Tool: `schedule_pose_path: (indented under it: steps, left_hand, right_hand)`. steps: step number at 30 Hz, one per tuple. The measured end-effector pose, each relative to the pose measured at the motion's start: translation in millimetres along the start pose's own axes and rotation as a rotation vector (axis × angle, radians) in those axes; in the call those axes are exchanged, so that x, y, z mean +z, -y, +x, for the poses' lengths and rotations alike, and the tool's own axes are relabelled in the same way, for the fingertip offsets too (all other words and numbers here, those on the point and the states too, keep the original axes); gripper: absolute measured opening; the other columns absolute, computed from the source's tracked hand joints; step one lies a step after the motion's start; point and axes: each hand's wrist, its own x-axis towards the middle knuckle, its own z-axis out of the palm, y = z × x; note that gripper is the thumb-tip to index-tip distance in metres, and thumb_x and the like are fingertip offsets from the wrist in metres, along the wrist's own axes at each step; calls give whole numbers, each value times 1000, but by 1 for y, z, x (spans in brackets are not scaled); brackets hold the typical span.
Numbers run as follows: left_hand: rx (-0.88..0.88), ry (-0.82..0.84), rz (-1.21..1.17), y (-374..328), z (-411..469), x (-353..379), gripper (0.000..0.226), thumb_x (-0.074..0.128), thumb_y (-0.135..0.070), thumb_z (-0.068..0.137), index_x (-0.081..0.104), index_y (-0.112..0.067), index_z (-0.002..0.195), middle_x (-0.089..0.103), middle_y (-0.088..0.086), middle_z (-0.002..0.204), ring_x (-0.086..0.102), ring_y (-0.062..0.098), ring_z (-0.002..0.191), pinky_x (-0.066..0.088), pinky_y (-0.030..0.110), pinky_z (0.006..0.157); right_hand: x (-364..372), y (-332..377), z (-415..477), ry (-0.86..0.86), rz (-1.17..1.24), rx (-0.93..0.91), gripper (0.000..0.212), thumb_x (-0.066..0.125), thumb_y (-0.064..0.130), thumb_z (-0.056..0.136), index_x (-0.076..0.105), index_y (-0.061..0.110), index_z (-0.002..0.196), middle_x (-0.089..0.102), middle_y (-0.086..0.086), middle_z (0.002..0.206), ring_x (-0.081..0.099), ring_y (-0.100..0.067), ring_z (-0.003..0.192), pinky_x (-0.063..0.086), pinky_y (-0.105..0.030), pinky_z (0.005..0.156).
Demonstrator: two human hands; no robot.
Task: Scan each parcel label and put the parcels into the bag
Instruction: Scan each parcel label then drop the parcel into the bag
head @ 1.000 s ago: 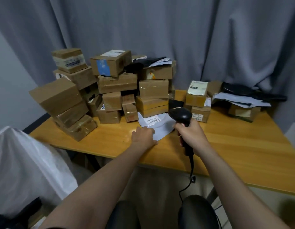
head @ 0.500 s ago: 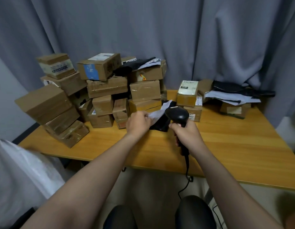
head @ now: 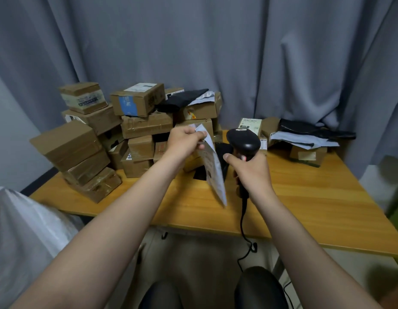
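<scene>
Head view: our left hand (head: 184,141) pinches a flat white mailer (head: 212,172) by its top corner, thumb and fingers closed on the edge. The mailer hangs free above the table (head: 305,197), long axis near vertical, lower end tipped slightly right and toward us. Our right hand (head: 252,172) is wrapped round the scanner (head: 243,141) handle. Its cable (head: 243,219) drops off the table's front edge.

The scanner head sits just right of the mailer's upper half, close but not touching as far as we can tell. The mailer's printed face shows toward us and left, and the scanner nose points away from us, so we judge the label isn't squared to the beam. Can't tell whether this one is scanned.

The bag (head: 26,230) is low at far left, beside the table, well apart from the mailer. Left hand is the nearer one, so the drop is a swing left and down. Stacked boxes (head: 137,123) fill the table's back left, with more at back right.
</scene>
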Motion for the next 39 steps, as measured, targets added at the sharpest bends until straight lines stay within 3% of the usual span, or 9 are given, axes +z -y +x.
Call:
schedule_pose_path:
  steps: [3,6,10,17,20,24,27,30,39]
  left_hand:
    - [-3,41,-14,-11,-17,-5,9,75,-20,93,76,-12,89,77,5,87,69,7,60,49,17,54]
    - [27,87,-12,-20,-31,-10,16,75,-18,92,77,-2,95,76,9,96,69,10,56,45,12,47]
    - [97,168,38,-24,-49,-23,22,73,-21,95,75,1,96,77,3,90,75,15,66,50,19,57]
    - [46,40,-49,-2,-46,-65,15,64,-10,97,72,-16,109,76,2,96,69,12,67,49,22,50]
    - [80,62,108,23,-46,-85,25,64,-7,92,70,-19,114,73,3,108,70,14,87,57,28,67]
    - [213,325,238,39,-53,-102,29,77,-19,92,72,-18,121,77,-3,111,70,11,109,55,28,96]
    - [265,381,357,40,-53,-109,25,79,-35,90,79,-23,112,78,-9,102,72,6,101,57,32,93]
    - [282,391,372,38,-51,-114,9,78,-31,91,83,-24,94,79,-9,94,73,10,94,59,39,90]
    - [249,528,524,38,-52,-117,6,83,-28,86,82,-24,90,79,-12,89,72,4,90,58,29,82]
  right_hand:
    - [8,16,-5,11,-58,-50,19,84,20,84,72,15,98,73,5,79,69,-3,64,53,-24,55]
    - [16,24,-11,38,-97,-47,23,81,9,85,66,13,102,71,0,77,67,-4,53,50,-20,48]
    - [22,27,-15,-3,-155,-40,24,80,13,84,67,18,104,72,1,80,68,-16,66,46,-25,58]
    - [37,42,-24,19,-170,-34,15,71,2,85,63,13,84,67,-6,60,57,-7,39,44,-25,53]
    - [43,46,-28,44,-164,-33,7,71,4,87,67,9,88,69,-8,64,56,-7,38,44,-26,51]
    - [47,47,-28,47,-145,-36,7,73,9,87,70,14,90,68,-5,58,60,-12,42,50,-33,56]
    - [47,49,-30,51,-139,-49,7,74,12,90,69,17,89,70,-8,59,65,-19,54,58,-40,66]
    - [44,52,-32,47,-143,-35,7,74,13,91,67,15,89,69,-10,62,68,-21,58,58,-38,66]
    - [39,47,-30,23,-113,26,8,73,7,90,67,10,85,65,-8,56,58,-15,43,49,-27,51]
